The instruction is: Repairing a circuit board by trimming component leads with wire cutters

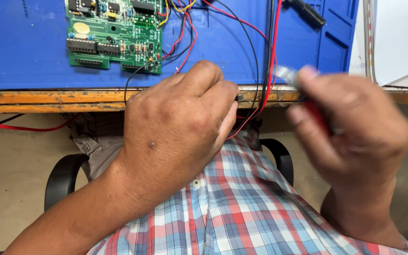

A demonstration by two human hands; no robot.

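The left hand is pinching a small black wire end at the bench edge while the blurred right hand, closed round a red tool, is seemingly lining up its tip, which calls for steadiness

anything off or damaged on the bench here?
No visible damage. The green circuit board lies flat on the blue mat. Red and black wires trail loosely over the bench edge toward the left hand. The right hand is blurred.

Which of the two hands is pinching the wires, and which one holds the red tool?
The left hand pinches the black and red wires at the bench edge; the blurred right hand grips the red-handled tool.
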